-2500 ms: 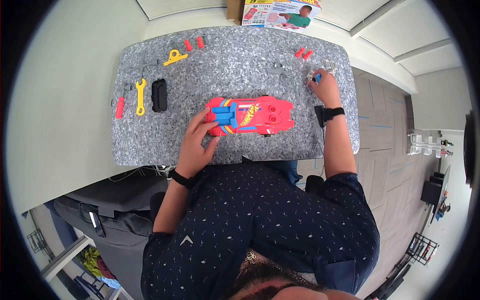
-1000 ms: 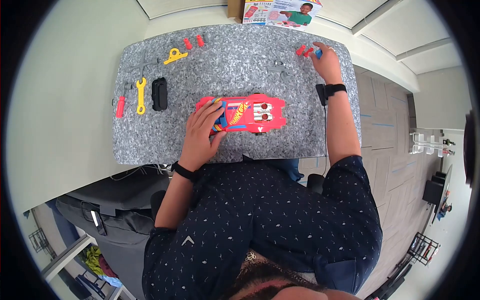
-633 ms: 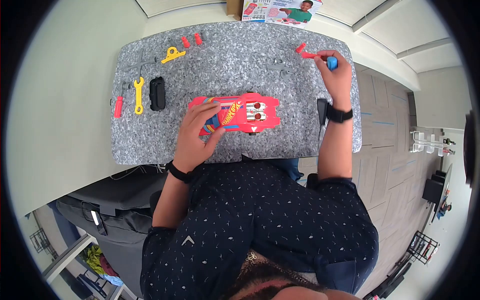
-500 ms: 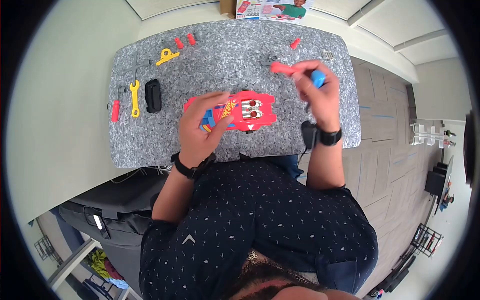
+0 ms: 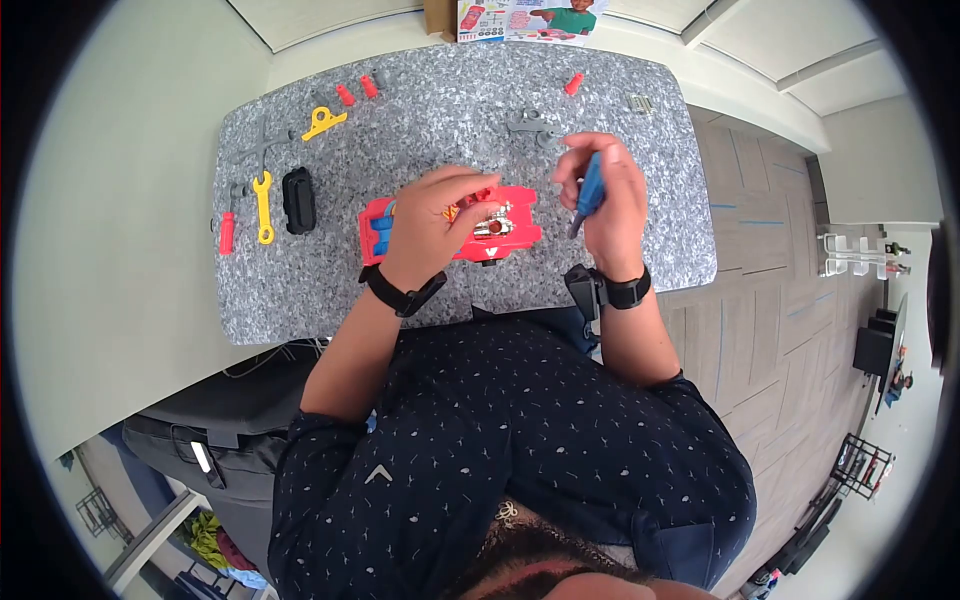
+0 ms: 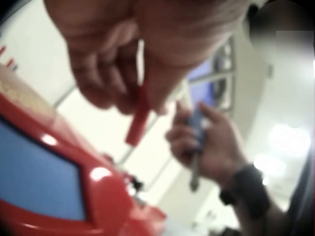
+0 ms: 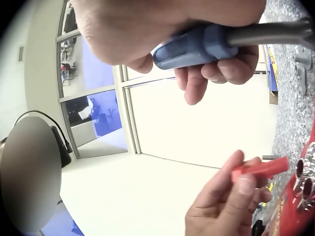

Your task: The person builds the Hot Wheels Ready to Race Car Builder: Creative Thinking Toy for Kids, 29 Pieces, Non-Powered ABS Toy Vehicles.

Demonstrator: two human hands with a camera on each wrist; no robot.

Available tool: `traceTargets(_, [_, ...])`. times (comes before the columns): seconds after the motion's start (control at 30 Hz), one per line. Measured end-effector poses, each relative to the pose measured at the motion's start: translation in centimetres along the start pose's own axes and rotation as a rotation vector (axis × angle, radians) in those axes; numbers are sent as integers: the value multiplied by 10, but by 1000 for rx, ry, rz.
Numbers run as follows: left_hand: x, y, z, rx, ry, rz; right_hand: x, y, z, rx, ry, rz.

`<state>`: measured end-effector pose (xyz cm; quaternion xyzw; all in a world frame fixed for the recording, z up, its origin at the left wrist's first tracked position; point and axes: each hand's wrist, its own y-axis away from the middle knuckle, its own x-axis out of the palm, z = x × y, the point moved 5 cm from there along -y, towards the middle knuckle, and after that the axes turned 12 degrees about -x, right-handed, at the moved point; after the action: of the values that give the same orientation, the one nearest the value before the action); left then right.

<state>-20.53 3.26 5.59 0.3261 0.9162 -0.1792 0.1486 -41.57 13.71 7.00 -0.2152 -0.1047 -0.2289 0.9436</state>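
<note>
While left hand (image 5: 432, 222) pinches red piece (image 7: 266, 168) above toy car (image 5: 519, 236), right hand (image 5: 618, 208) grips blue-handled tool (image 5: 590, 188).

Small red plastic flanged pegs (image 5: 346, 95): 4 (3 lying loose, 1 in left hand (image 5: 437, 222)). Red plastic toy car (image 5: 522, 238): 1. Blue-handled, gray-shafted driver (image 5: 592, 184): 1. Yellow plastic open-ended wrench (image 5: 263, 212): 1. Yellow plastic ring-topped bracket (image 5: 322, 128): 1. Gray plastic cross-shaped tool (image 5: 264, 148): 1. Black plastic oblong part (image 5: 299, 202): 1. Red plastic cylindrical handle (image 5: 227, 234): 1. Silver rectangular piece (image 5: 641, 103): 1. Printed cardboard box (image 5: 520, 22): 1. Black fabric wristbands (image 5: 630, 292): 2.
</note>
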Motion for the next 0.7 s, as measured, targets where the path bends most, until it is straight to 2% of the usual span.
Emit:
traceTargets(0.03, [2,0,0,29,-55,-2,0,-3,6,-56,-90,-17])
traceTargets(0.07, [4,1,1,59,-110,-3,1,-4,11,-77,-55,-28])
traceTargets(0.37, [20,2,10,75,-212,48,34,-13,10,-238,-268,54])
traceTargets(0.57, [19,1,3,85,-151,-25,57,-18,-15,-266,-228,100])
traceTargets(0.7, [20,3,16,-56,65,-44,67,-13,-42,-253,-186,143])
